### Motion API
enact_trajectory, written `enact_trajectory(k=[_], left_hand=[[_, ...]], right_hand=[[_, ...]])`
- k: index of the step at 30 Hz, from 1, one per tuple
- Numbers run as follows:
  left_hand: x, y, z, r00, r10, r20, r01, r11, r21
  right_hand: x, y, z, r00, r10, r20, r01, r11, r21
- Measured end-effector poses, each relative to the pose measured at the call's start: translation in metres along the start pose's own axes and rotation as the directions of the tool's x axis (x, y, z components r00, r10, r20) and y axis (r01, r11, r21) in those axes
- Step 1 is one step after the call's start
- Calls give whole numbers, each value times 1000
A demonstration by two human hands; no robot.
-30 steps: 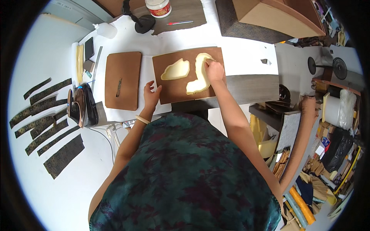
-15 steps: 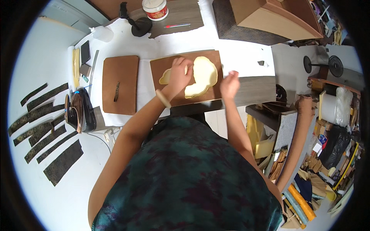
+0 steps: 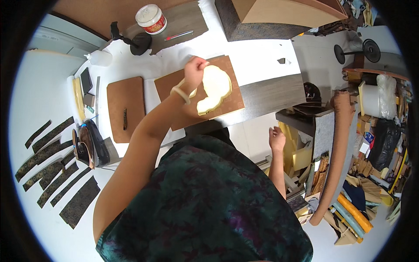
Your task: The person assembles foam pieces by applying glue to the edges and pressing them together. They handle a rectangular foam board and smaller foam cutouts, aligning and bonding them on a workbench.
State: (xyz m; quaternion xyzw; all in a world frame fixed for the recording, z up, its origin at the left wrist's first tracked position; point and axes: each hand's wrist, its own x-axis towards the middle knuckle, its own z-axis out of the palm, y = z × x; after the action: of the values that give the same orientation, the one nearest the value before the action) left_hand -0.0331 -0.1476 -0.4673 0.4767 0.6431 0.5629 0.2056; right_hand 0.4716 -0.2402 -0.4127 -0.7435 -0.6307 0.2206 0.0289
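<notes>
A pale yellow curved piece [image 3: 217, 85], like a thick foam cut-out, lies on a flat brown board [image 3: 233, 98] at the table's near side. My left hand [image 3: 194, 72] is closed at the piece's upper left edge, its fingertips touching or just beside it; what they hold, if anything, is hidden. Part of a second pale yellow piece [image 3: 193, 93] shows beside my left wrist, mostly covered by it. My right hand [image 3: 276, 139] hangs off the table's near edge to the right, fingers curled in. Whatever may be inside that hand cannot be made out.
Left of the board lies a brown padded panel [image 3: 115, 94] with a dark strip [image 3: 125, 118] on it. An iron [image 3: 85, 144] stands farther left, near patterned dark strips [image 3: 48, 168]. At the back are a white tub [image 3: 151, 19] and a pen [image 3: 179, 35]. A brown roll [image 3: 338, 153] leans at right.
My right hand has moved from beside the board down and right, off the table. My left hand has shifted up to the curved piece's top edge. The whole view has turned slightly.
</notes>
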Motion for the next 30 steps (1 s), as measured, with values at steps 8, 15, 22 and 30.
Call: enact_trajectory(k=[8,15,22,30], left_hand=[[-112,70,-218,798,-514,-315,603,688,404],[-247,40,-284,797,-579,172,221,544,809],[-182,43,-155,463,-885,42,886,461,-49],[-175,125,-148,607,-755,-245,627,646,-437]], right_hand=[[29,-177,5,928,-373,3,363,905,222],[57,-219,37,903,-420,88,408,904,131],[67,-216,55,928,-372,32,355,906,229],[55,-212,47,971,-241,4,136,560,817]])
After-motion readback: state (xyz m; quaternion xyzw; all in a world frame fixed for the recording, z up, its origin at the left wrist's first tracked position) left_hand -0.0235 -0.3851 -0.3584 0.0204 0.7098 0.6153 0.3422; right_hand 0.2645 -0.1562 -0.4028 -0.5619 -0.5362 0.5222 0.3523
